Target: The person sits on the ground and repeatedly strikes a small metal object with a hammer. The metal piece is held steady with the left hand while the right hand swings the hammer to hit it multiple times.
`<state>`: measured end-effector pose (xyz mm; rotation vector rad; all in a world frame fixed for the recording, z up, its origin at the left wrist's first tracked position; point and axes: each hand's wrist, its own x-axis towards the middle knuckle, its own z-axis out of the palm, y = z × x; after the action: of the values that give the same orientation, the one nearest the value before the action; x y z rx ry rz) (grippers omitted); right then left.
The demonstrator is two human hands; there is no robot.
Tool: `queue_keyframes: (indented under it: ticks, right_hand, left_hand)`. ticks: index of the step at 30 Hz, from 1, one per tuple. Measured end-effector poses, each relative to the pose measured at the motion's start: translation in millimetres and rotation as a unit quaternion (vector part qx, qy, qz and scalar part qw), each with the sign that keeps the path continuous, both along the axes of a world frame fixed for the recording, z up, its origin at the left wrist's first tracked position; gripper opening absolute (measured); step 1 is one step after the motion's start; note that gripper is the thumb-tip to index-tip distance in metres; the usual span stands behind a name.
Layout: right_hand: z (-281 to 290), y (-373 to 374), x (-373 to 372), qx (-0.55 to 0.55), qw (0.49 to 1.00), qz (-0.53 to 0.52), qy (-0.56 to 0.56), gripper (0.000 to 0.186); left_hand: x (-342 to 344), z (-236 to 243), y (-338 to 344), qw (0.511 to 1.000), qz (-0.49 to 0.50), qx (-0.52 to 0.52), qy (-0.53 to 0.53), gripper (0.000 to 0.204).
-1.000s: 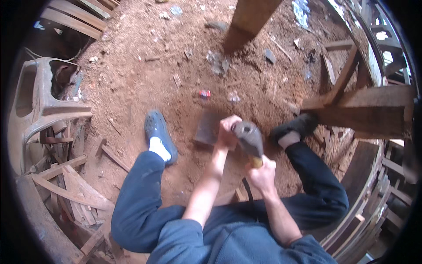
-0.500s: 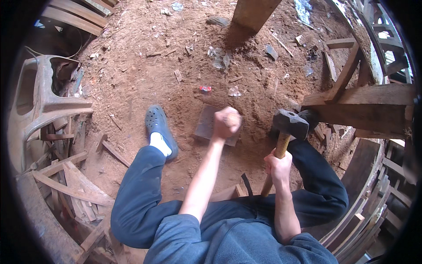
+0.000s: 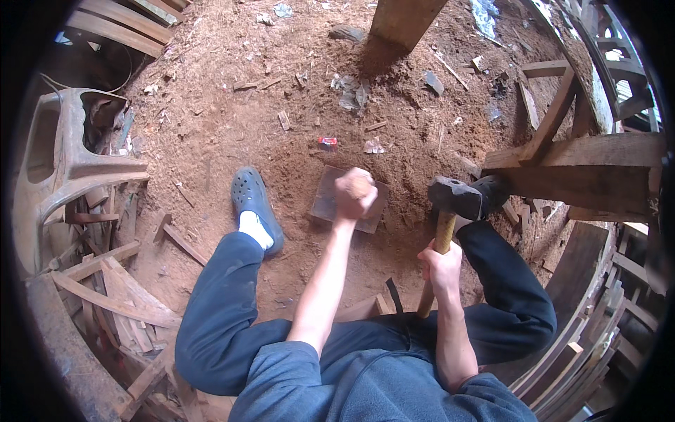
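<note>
My left hand (image 3: 354,200) is closed around an upright wooden piece (image 3: 360,187), whose pale rounded end faces up. The rest of that piece is hidden by the fist, so I cannot tell its full shape. Below the hand, a flat greyish square slab (image 3: 325,193) lies on the ground; whether the wooden piece touches it cannot be seen. To the right, my right hand (image 3: 443,269) grips the yellowish wooden handle of a sledgehammer (image 3: 455,197). Its heavy dark head is raised beside my left fist, apart from it, and the handle's lower end reaches toward my lap.
Sawdust and wood scraps cover the ground, with a small red wrapper (image 3: 327,143) beyond the slab. A wooden post (image 3: 408,24) stands ahead. At left are a worn plastic chair (image 3: 60,162) and curved offcuts; thick timber (image 3: 573,179) and stacked boards (image 3: 562,366) line the right.
The sledgehammer head has shifted slightly left, along with my right hand. My left fist has moved a little left, still holding the wooden piece.
</note>
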<state>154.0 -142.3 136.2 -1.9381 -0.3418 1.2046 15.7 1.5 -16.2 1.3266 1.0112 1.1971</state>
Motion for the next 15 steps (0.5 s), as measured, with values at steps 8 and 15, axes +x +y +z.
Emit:
queue_keyframes:
  ticks: [8,15]
  right_hand:
    - [2,1,-1,-0.006,1.0,-0.01,0.023,0.011]
    - [2,1,-2,-0.013,1.0,0.005,0.019,0.009]
  left_hand:
    - [-25,-9,9,0.993,-0.009,-0.1,-0.066,0.026]
    - [-13,6,11,0.999,-0.015,-0.001,0.033,0.016]
